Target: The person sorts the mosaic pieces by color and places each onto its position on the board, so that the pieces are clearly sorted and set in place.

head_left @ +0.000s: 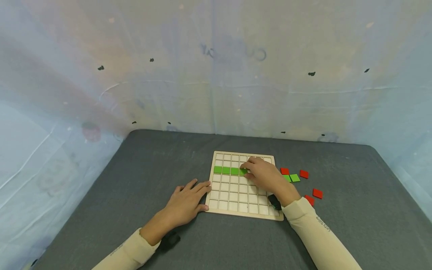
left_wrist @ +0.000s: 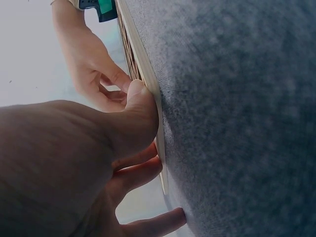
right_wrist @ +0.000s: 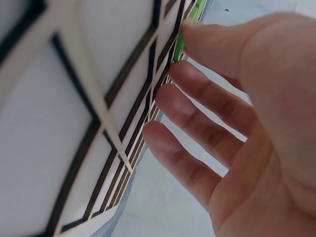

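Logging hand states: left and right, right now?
Left hand: open, touching the edge of the grid board.
Right hand: at the fourth green tile from the left; pinching or pressing, can't tell.

Pale, creased sheeting [head_left: 233, 105] hangs beyond the far, left and right edges of a dark grey desk [head_left: 152, 161] with rounded far corners. Black marks [head_left: 312, 74] dot the sheeting above the far edge; a faint red patch [head_left: 91, 131] shows near the far left corner.
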`<state>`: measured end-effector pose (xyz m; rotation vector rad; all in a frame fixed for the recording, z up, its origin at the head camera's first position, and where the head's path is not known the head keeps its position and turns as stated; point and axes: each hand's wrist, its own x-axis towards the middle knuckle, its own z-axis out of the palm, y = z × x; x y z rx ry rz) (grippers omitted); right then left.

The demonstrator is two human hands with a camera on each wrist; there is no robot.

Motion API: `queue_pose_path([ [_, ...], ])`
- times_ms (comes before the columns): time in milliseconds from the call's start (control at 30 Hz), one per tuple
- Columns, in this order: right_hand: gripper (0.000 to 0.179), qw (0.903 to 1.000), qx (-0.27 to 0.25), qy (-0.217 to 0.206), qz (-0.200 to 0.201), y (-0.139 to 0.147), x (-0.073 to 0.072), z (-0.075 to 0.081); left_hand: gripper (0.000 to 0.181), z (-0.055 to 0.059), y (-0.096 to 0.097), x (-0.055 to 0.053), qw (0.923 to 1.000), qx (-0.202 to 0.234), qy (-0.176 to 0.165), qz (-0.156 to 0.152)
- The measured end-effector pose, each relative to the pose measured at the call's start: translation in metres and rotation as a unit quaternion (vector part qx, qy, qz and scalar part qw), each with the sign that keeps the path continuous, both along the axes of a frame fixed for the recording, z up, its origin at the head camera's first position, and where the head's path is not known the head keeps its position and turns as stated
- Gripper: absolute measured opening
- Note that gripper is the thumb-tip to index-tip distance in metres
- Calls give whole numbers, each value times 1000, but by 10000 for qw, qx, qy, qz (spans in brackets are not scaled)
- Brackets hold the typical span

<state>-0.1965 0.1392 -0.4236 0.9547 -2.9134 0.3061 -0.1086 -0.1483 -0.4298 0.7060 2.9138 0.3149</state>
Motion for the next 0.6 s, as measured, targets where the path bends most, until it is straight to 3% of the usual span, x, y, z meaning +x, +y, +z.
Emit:
queue_pose_path([
  [600,31,9999,55,-44,139,5,5,9,60,3,2,1,10000,-4,-46,63],
])
